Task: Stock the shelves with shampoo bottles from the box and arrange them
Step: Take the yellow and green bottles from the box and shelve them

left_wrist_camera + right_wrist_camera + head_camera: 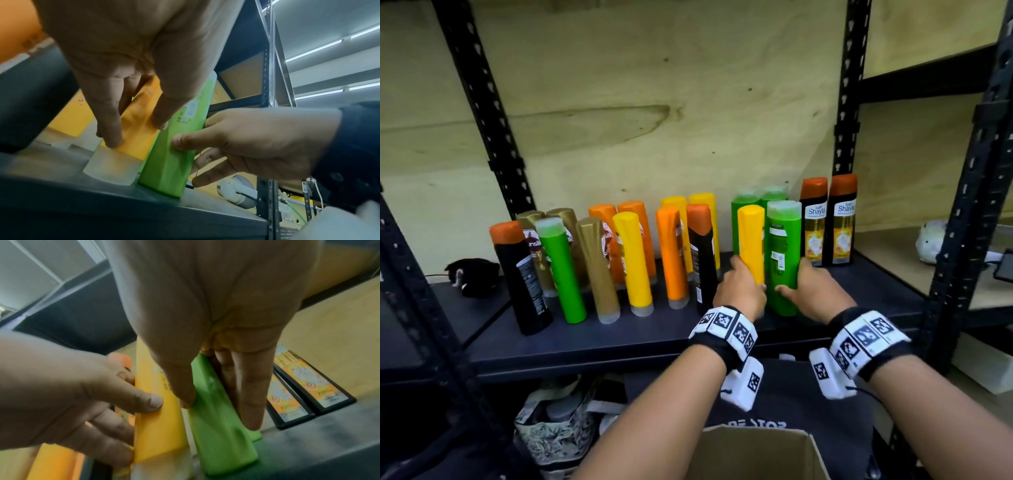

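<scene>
Two hands are on the shelf (pixel 619 339), each one wrapped round a bottle. The left hand (pixel 739 291) grips the yellow bottle (pixel 751 240) low down, thumb on one side and fingers on the other. This bottle stands on its clear cap. The right hand (pixel 815 291) grips the green bottle (pixel 784 253) near its bottom, thumb in front and fingers behind. The two bottles stand just beside each other near the front of the shelf, and the hands are close but not touching.

Behind them stand two more green bottles (pixel 746 219). To the right are two black bottles (pixel 828 222) with orange caps and yellow labels, side by side. To the left stands a loose group of many bottles: orange ones (pixel 671 253), yellow ones (pixel 635 260), gold ones (pixel 597 267), a green one and black ones. They stand upright but not in neat lines.

A small black thing (pixel 470 275) lies at the far left of the shelf. The box (pixel 753 455) sits open down below the arms, near the person. A patterned bag (pixel 558 435) sits under the shelf.
</scene>
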